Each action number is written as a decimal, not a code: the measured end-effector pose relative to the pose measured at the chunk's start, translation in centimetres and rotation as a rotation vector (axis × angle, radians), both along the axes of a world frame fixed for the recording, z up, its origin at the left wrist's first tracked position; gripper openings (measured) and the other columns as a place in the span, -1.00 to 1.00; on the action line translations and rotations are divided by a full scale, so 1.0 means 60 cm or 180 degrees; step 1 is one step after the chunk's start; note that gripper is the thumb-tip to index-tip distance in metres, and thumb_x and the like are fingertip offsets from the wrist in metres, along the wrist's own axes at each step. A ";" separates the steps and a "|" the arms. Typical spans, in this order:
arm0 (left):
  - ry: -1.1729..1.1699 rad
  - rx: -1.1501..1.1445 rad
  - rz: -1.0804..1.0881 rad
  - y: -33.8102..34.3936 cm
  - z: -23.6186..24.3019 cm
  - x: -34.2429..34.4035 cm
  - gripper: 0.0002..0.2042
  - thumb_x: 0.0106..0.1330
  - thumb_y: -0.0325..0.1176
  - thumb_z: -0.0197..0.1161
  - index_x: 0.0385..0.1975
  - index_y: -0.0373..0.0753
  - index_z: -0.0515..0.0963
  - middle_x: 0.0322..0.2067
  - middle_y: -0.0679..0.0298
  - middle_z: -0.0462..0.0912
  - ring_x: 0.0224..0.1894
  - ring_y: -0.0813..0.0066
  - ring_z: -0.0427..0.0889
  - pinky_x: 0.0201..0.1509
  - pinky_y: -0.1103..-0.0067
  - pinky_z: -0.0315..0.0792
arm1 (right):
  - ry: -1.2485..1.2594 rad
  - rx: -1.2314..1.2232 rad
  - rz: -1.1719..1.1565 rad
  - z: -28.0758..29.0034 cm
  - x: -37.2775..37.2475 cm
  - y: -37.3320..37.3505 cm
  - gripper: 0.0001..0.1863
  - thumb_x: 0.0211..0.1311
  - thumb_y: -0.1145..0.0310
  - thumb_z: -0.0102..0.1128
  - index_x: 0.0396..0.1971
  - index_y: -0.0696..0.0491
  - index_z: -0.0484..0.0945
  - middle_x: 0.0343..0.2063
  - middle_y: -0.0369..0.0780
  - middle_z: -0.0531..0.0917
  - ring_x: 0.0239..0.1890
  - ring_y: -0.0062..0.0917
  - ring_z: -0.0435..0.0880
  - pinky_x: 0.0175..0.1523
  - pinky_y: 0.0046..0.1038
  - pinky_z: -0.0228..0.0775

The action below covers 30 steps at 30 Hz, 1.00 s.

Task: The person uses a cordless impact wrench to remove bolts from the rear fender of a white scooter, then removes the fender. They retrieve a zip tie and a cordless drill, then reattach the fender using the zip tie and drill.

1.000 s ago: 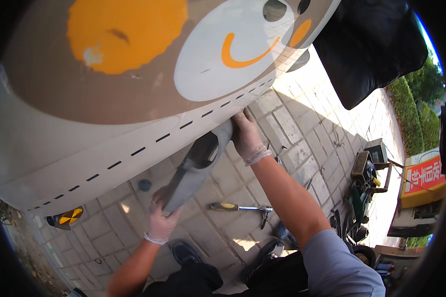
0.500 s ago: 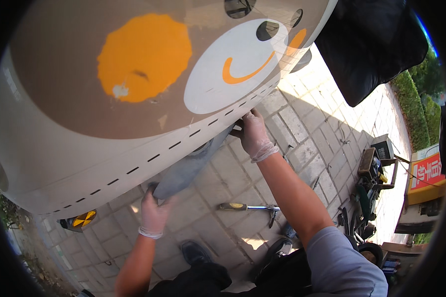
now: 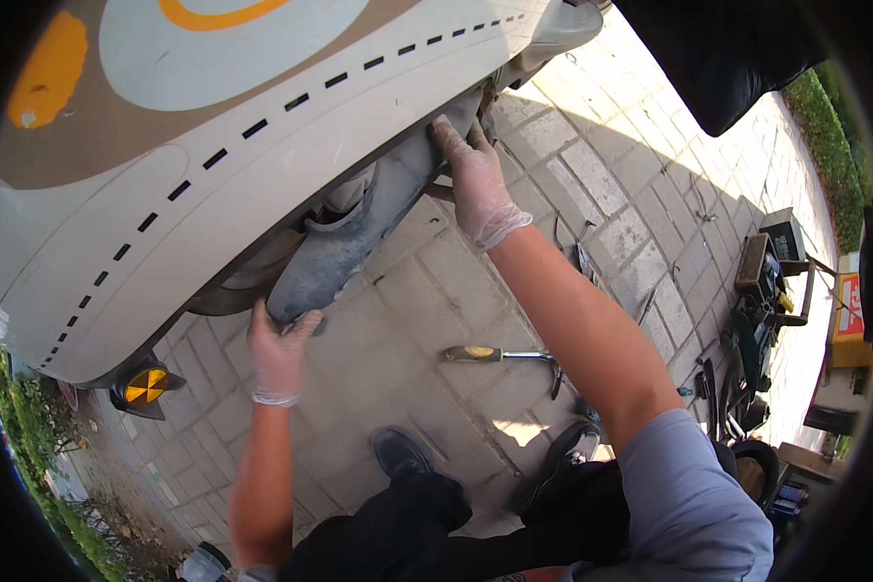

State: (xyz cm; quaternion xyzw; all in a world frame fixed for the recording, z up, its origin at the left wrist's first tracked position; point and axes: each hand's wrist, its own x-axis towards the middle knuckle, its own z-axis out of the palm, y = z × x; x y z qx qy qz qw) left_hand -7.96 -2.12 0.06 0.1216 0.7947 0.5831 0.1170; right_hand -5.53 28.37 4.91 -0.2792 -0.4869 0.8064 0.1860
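Observation:
Above me is a white-and-brown vehicle body (image 3: 107, 242) with an orange cartoon decal. Both my gloved hands grip a long, dusty grey panel (image 3: 330, 257) under its lower edge. My left hand (image 3: 279, 349) has thumb and fingers around the panel's lower-left end. My right hand (image 3: 472, 179) holds its upper-right end, fingertips at the body's edge, partly hidden. Dark and pale parts show in the gap behind the panel. A yellow-and-black round marker (image 3: 146, 386) sits below the body's left corner.
A yellow-handled tool (image 3: 473, 354) lies on the paving (image 3: 407, 301) near my feet. At the right are a wooden tool carrier (image 3: 755, 262), several loose dark tools and a red sign (image 3: 850, 303). A black covering (image 3: 718, 58) hangs at upper right; hedges border both sides.
The panel and both my hands have moved upward in the view, the panel now tucked against the body's underside. The view has shifted, showing more paving and less decal.

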 end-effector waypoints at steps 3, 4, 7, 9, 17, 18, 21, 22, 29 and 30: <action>0.0051 -0.0013 0.0009 -0.003 -0.001 0.003 -0.49 0.06 -0.48 0.48 -0.04 -0.47 0.36 -0.13 0.15 0.54 -0.14 0.49 0.52 -0.04 0.57 0.46 | -0.0410 0.0292 0.0270 -0.010 0.012 0.013 -0.15 0.23 -0.14 0.15 0.34 0.09 0.10 0.20 -0.09 0.39 0.25 -0.33 0.35 0.23 -0.10 0.27; 0.0092 -0.0009 0.0049 -0.002 -0.003 0.002 -0.49 0.07 -0.48 0.48 -0.04 -0.47 0.36 -0.12 0.15 0.54 -0.14 0.49 0.52 -0.04 0.58 0.45 | -0.0506 0.0638 0.0529 -0.016 0.028 0.028 -0.09 0.23 -0.15 0.15 0.35 0.15 0.03 0.21 -0.06 0.38 0.27 -0.32 0.34 0.25 -0.18 0.26; 0.0243 -0.0031 0.0090 -0.003 -0.005 -0.004 -0.50 0.09 -0.50 0.46 -0.03 -0.46 0.36 -0.11 0.16 0.52 -0.10 0.48 0.50 0.01 0.58 0.43 | -0.1149 0.1954 0.1234 -0.038 0.107 0.097 -0.04 0.14 -0.16 0.21 0.28 0.32 0.16 0.12 0.11 0.46 0.16 -0.22 0.48 0.23 -0.41 0.31; 0.0221 0.0072 0.0029 -0.005 -0.009 -0.008 -0.50 0.10 -0.49 0.45 -0.01 -0.46 0.36 -0.10 0.16 0.51 -0.07 0.47 0.48 0.05 0.57 0.40 | -0.1735 0.2367 0.2080 -0.056 0.236 0.164 -0.14 0.11 -0.12 0.24 0.18 0.33 0.32 0.02 0.08 0.55 0.06 -0.23 0.56 0.17 -0.41 0.37; 0.0382 -0.0517 0.0141 -0.011 0.001 -0.003 -0.47 0.19 -0.44 0.38 0.10 -0.48 0.32 0.00 0.09 0.50 -0.02 0.38 0.49 0.16 0.51 0.32 | -0.4371 0.2741 0.3111 -0.152 0.832 0.091 0.05 -0.16 0.07 0.42 0.30 0.27 0.09 -0.06 0.14 0.54 0.07 -0.04 0.50 0.22 -0.14 0.25; 0.0403 -0.0585 0.0060 -0.009 0.004 -0.001 -0.47 0.19 -0.44 0.38 0.10 -0.48 0.31 -0.01 0.09 0.50 -0.02 0.37 0.49 0.16 0.52 0.32 | -0.4355 0.3007 0.2770 -0.180 0.853 0.058 0.10 -0.19 0.06 0.44 0.31 0.27 0.05 -0.04 0.13 0.53 0.09 -0.04 0.48 0.25 -0.11 0.19; 0.0461 -0.0651 0.0060 -0.008 0.018 0.007 -0.48 0.19 -0.43 0.38 0.09 -0.49 0.31 -0.03 0.08 0.51 -0.03 0.37 0.49 0.15 0.53 0.32 | -0.4222 0.3269 0.2028 -0.245 0.863 0.015 0.09 -0.12 0.10 0.43 0.34 0.26 0.00 -0.09 0.08 0.55 0.03 -0.08 0.52 0.28 -0.09 0.14; 0.0535 -0.0494 0.0016 -0.006 0.021 0.009 -0.48 0.19 -0.43 0.38 0.07 -0.50 0.32 -0.04 0.08 0.52 -0.04 0.37 0.49 0.14 0.54 0.32 | -0.4072 0.2998 0.1863 -0.257 0.857 0.013 0.06 -0.07 0.14 0.40 0.35 0.26 -0.02 -0.14 0.08 0.56 -0.04 -0.09 0.55 0.21 -0.14 0.22; 0.0625 -0.0463 -0.0157 -0.004 0.025 0.006 -0.56 0.18 -0.44 0.38 -0.02 -0.48 0.37 -0.08 0.13 0.53 -0.07 0.42 0.50 0.09 0.56 0.34 | -0.3485 0.2964 0.0813 -0.178 0.848 0.034 -0.22 -0.11 0.37 0.31 0.21 0.20 0.27 -0.12 0.12 0.57 -0.06 -0.07 0.58 -0.02 -0.25 0.43; 0.0592 -0.0422 -0.0160 -0.004 0.024 0.005 -0.57 0.18 -0.45 0.37 -0.02 -0.49 0.38 -0.08 0.11 0.54 -0.07 0.42 0.50 0.09 0.57 0.33 | -0.3439 0.2377 0.0778 -0.148 0.850 0.048 -0.36 -0.04 0.37 0.27 0.12 0.18 0.33 -0.21 0.01 0.60 -0.11 -0.23 0.62 -0.05 -0.26 0.44</action>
